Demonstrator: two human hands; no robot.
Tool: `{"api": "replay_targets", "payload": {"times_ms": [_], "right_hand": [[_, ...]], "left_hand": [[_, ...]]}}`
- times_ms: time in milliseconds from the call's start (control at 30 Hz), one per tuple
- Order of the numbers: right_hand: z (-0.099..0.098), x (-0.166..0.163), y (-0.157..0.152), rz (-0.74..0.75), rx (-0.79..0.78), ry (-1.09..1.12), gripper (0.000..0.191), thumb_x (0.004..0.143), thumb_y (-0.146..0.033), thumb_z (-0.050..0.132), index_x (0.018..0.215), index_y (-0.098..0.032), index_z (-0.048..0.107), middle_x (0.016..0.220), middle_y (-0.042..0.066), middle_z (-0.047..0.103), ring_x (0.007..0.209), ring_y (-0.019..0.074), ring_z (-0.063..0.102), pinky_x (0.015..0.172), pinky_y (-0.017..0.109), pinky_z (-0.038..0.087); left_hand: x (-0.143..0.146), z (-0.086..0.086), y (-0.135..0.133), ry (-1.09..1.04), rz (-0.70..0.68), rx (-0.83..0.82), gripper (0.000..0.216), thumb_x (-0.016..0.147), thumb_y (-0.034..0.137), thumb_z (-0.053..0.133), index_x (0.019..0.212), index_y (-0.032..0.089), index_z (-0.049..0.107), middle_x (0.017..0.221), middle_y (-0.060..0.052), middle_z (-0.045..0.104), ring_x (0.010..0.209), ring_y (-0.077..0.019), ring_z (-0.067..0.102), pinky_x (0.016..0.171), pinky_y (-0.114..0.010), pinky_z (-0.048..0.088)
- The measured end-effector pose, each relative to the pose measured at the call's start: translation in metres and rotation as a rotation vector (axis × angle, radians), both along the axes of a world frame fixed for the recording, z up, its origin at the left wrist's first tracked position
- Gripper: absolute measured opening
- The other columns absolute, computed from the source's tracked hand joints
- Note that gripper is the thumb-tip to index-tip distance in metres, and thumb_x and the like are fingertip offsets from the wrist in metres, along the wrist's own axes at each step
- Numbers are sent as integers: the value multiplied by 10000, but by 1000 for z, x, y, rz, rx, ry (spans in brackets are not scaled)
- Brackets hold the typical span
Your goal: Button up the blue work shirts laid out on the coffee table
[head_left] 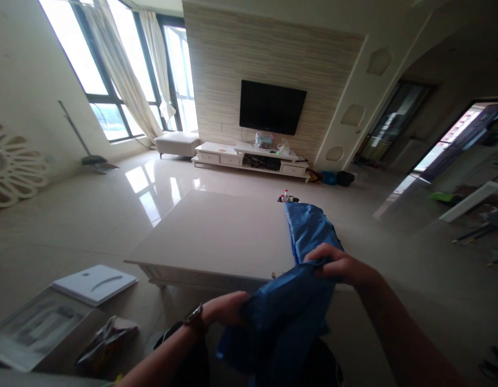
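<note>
A thin dark-blue piece of fabric (289, 312) hangs in folds between my two hands, above my lap; its exact kind I cannot make out. My right hand (338, 264) is closed, pinching the fabric's upper edge. At the fabric's left side my left hand (227, 309), with a watch on its wrist, grips it, the fingertips hidden by the cloth. Shiny blue folded fabric (313, 228) lies along the right end of the white coffee table (233, 231), just beyond my right hand. Whether the two blue parts are joined, I cannot tell.
Left of the table are a flat white box (95, 284), a clear-topped bin (39, 328) and a crumpled packet (107, 344). Small bottles (287, 196) stand beyond the table's far right corner. A low TV cabinet (249, 158) lines the far wall.
</note>
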State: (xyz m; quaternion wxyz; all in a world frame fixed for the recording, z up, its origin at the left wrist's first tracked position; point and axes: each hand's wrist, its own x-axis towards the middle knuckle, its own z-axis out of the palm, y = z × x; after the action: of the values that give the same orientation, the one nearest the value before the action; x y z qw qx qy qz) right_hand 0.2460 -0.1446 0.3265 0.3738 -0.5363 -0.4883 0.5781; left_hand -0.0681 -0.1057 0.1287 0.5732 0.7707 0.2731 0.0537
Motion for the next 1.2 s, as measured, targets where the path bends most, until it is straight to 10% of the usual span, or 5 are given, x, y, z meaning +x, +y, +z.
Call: {"api": "replay_targets", "payload": {"times_ms": [200,533,667,800,1200], "right_hand": [[21,59,32,-326,-101,-21,305,603,-50,860,877,-114,743,767,42,726,737,216,708,639,305,600],[162,42,180,-646,1165,-1121,431,1012,-438,523,1100,-74,736,1104,174,728,1158,278,655,1009,461,425],[193,61,163,-914,1467,-1170,451,1056,-530,412,1200,-217,704,1270,190,650,1279,344,557,1147,488,355],[127,68,138,-821,1436,-1215,350,1063,-427,406,1193,-296,704,1186,144,706,1215,301,607,1111,479,401],[-276,35,90,-187,177,-1258,559,831,-65,497,1287,-279,737,1393,56,676,1370,246,521,1127,432,433]], "left_hand": [[-72,43,53,-22,383,38,334,745,195,776,1079,209,777,985,-39,789,855,-207,692,783,-290,574],[-74,320,214,56,978,1518,304,885,61,511,1109,76,715,1095,-71,696,1098,-189,628,1011,-411,495],[-109,368,220,-201,1122,1967,604,1086,481,207,1197,138,691,1148,-26,626,1236,-204,587,1039,-526,392],[-128,313,196,-109,929,2009,357,1069,345,430,1197,181,719,1127,-50,685,1149,-239,612,998,-498,455],[-123,-74,136,433,522,714,452,886,27,435,1111,223,775,1182,-90,725,1125,-215,648,1047,-355,474]]}}
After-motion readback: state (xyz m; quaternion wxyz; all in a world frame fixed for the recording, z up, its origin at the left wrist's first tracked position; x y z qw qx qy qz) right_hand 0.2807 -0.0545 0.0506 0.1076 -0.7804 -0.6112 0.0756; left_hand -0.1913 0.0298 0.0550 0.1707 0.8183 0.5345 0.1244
